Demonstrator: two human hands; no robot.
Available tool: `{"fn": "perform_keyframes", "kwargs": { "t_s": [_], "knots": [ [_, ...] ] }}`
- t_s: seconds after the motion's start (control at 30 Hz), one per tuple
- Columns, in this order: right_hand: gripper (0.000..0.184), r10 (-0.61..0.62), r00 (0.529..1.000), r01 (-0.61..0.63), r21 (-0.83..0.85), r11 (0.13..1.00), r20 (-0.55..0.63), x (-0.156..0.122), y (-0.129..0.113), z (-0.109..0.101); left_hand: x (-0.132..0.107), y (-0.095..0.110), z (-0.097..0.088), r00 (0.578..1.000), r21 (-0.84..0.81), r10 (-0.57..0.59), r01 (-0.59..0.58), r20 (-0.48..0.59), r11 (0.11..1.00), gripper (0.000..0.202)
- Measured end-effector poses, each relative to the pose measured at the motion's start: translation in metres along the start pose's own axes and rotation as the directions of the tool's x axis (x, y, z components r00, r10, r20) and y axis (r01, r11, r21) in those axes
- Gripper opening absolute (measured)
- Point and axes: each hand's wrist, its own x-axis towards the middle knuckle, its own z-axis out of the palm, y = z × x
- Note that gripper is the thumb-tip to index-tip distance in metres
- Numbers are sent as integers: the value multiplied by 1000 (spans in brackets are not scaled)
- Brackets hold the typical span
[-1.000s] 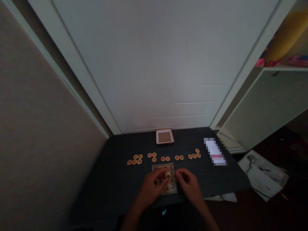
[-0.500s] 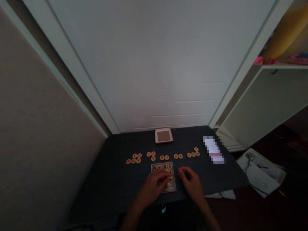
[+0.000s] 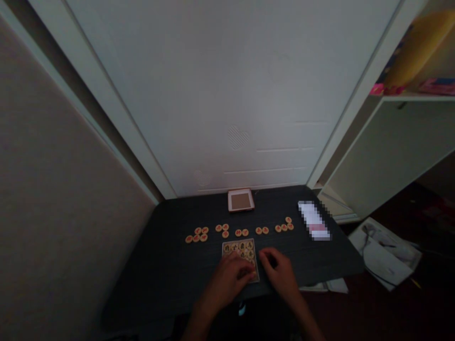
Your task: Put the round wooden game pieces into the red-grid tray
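Observation:
A small square box (image 3: 240, 248) holding several round wooden game pieces lies near the front of the dark table (image 3: 167, 265). My left hand (image 3: 231, 274) rests over the box's near part, fingers curled on the pieces; what it holds is hidden. My right hand (image 3: 279, 272) sits just right of the box, fingers curled, touching or nearly touching its edge. A row of round wooden pieces with red marks (image 3: 245, 230) lies in small groups beyond the box. The box's lid (image 3: 241, 200) lies upside down at the table's back edge.
A white door (image 3: 227, 94) stands right behind the table, a beige wall at the left. A white pixelated object (image 3: 314, 220) lies at the table's right. A white shelf unit (image 3: 391, 151) and papers on the floor (image 3: 386, 253) are at the right.
My left hand has slid further over the box's near part. The right hand has drawn slightly right, off the box. The view has shifted a little.

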Motion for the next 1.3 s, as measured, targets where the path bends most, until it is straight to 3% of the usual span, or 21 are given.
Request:
{"fn": "perform_keyframes", "kwargs": {
  "t_s": [0.23,0.53,1.3],
  "knots": [
    [31,-9,1000,9,-30,1000,3,-1,2,2,4,-2,1,998,35,61,-62,15,997,7],
    [30,-42,999,43,-62,997,4,-1,2,1,4,1,0,998,146,65,-68,26,987,6],
    [26,-38,999,38,-70,997,5,0,2,1,5,2,2,996,215,87,-86,6,973,12]
  ]
}}
